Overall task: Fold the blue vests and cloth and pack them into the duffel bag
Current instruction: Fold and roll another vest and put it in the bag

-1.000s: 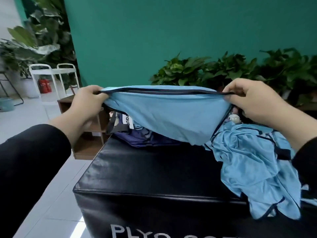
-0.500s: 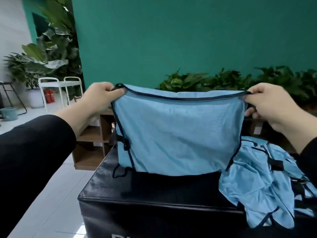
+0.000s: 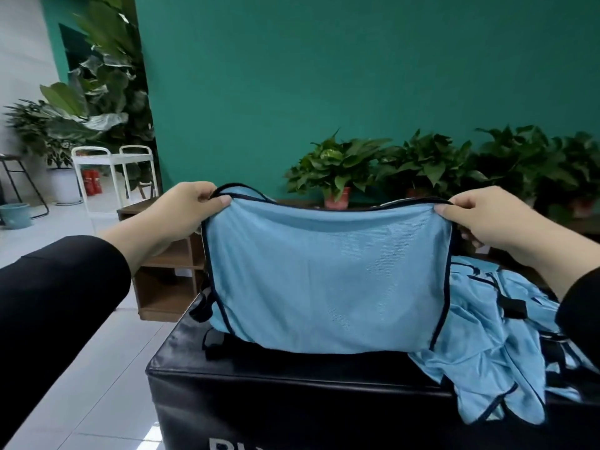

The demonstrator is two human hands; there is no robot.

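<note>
Head view: both hands, left (image 3: 186, 211) and right (image 3: 487, 219), pinch a blue vest (image 3: 324, 280) by its top corners.

Box top (image 3: 292, 365): bare strip along front edge, passable. Held vest (image 3: 324, 280) hangs as a curtain across the middle, screening everything behind. Vest heap (image 3: 493, 345) covers the right side, spilling over the front edge.
</note>
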